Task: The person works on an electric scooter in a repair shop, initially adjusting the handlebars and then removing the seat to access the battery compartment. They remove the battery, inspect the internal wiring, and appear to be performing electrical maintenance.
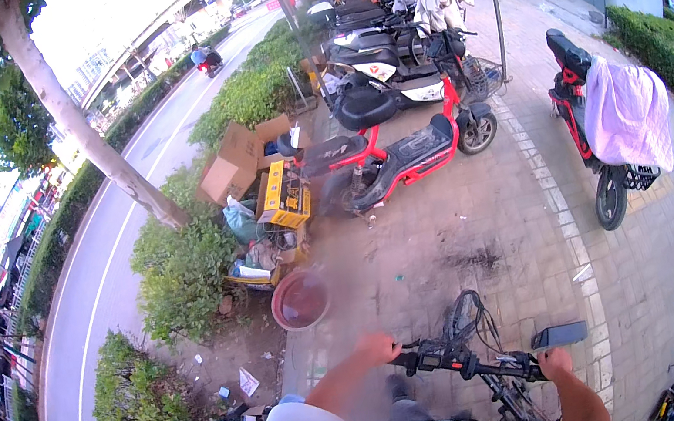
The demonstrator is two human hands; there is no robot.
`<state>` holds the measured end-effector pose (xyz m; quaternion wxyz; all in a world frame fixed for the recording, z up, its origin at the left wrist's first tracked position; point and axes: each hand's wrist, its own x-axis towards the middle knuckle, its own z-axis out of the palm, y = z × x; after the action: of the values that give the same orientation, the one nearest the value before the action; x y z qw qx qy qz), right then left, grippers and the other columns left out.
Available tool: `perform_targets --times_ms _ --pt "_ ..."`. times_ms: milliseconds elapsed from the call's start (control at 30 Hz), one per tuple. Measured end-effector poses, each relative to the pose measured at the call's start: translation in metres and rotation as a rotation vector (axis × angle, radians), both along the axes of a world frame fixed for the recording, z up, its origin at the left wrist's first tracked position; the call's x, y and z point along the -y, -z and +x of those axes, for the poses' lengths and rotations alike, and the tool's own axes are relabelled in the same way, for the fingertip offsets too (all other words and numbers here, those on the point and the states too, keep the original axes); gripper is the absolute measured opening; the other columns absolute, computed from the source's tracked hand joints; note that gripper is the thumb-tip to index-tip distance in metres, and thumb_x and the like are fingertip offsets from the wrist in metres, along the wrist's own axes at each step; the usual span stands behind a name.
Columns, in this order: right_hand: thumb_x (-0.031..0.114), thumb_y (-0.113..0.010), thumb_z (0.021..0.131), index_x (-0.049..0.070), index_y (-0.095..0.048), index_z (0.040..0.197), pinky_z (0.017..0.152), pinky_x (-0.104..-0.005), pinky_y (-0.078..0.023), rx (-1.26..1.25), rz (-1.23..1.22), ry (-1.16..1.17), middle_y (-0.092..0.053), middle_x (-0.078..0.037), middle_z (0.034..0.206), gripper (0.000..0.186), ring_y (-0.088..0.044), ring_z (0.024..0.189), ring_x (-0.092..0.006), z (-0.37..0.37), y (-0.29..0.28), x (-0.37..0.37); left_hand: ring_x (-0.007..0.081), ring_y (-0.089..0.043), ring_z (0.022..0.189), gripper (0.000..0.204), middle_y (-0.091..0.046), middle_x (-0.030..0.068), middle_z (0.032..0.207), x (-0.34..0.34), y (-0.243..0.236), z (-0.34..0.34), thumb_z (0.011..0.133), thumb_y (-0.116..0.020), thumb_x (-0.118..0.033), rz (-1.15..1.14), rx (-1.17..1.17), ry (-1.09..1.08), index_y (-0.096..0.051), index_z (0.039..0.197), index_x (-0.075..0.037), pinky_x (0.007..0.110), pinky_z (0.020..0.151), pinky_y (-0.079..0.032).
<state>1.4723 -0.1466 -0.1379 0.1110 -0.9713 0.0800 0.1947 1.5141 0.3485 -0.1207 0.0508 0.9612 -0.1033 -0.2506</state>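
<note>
The handlebar [460,363] of a two-wheeler is at the lower centre, in front of the person's white-clad torso, above brick paving [521,261]. The right hand [557,362] is closed on the bar's right end. The left hand [375,351] is at the left end, fingers curled; whether they fully encircle the bar cannot be told. A dark rectangular piece [559,335] sits just beyond the right hand; black cables [489,320] loop ahead of the bar. Further forward and left are a reddish tub [286,307] and a yellow box [283,195], beside a red scooter [412,153]. A pale lilac cloth [626,112] drapes another scooter at right.
</note>
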Motion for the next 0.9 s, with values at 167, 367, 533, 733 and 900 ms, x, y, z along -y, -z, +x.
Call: perform_targets --times_ms 167,367,533,733,900 --pt "0.043 -0.047 0.088 0.003 -0.071 0.077 0.077 -0.0494 -0.051 0.053 -0.015 -0.003 -0.067 -0.022 0.082 0.048 -0.065 0.079 -0.0399 -0.005 0.012 0.008 0.0337 -0.067 0.088 0.048 -0.070 0.0142 0.091 0.009 -0.016 0.003 0.091 -0.041 -0.046 0.008 -0.013 -0.037 -0.071 0.090 -0.009 0.049 0.076 -0.053" --pt "0.039 -0.052 0.086 0.003 -0.070 0.077 0.075 -0.0508 -0.051 0.140 0.020 0.045 -0.066 -0.024 0.081 0.041 -0.064 0.079 -0.0415 -0.006 0.012 0.005 0.0338 -0.067 0.086 0.047 -0.070 0.0140 0.090 0.010 -0.023 -0.001 0.091 -0.041 -0.047 -0.014 0.023 -0.073 -0.071 0.089 -0.010 0.047 0.076 -0.053" --pt "0.033 -0.055 0.084 0.003 -0.067 0.074 0.071 -0.0523 -0.050 0.268 0.098 0.083 -0.064 -0.024 0.077 0.034 -0.062 0.076 -0.0430 -0.009 0.004 0.000 0.0339 -0.067 0.087 0.048 -0.070 0.0136 0.090 0.008 -0.019 -0.002 0.091 -0.042 -0.049 -0.020 0.012 -0.096 -0.071 0.090 -0.010 0.047 0.076 -0.053" --pt "0.030 -0.057 0.083 0.003 -0.065 0.072 0.066 -0.0546 -0.048 0.299 0.141 0.132 -0.063 -0.023 0.074 0.031 -0.061 0.071 -0.0443 -0.013 0.005 -0.007 0.0344 -0.066 0.089 0.048 -0.070 0.0134 0.093 0.004 -0.013 0.000 0.090 -0.043 -0.051 0.000 -0.026 -0.100 -0.070 0.095 -0.012 0.047 0.077 -0.052" --pt "0.030 -0.057 0.083 0.002 -0.065 0.074 0.067 -0.0542 -0.048 0.295 0.064 0.093 -0.063 -0.023 0.074 0.030 -0.061 0.071 -0.0441 -0.014 0.010 -0.001 0.0308 -0.063 0.099 0.043 -0.068 0.0099 0.099 -0.002 0.025 -0.004 0.089 -0.046 -0.048 -0.113 0.123 -0.079 -0.068 0.103 -0.014 0.047 0.086 -0.049"
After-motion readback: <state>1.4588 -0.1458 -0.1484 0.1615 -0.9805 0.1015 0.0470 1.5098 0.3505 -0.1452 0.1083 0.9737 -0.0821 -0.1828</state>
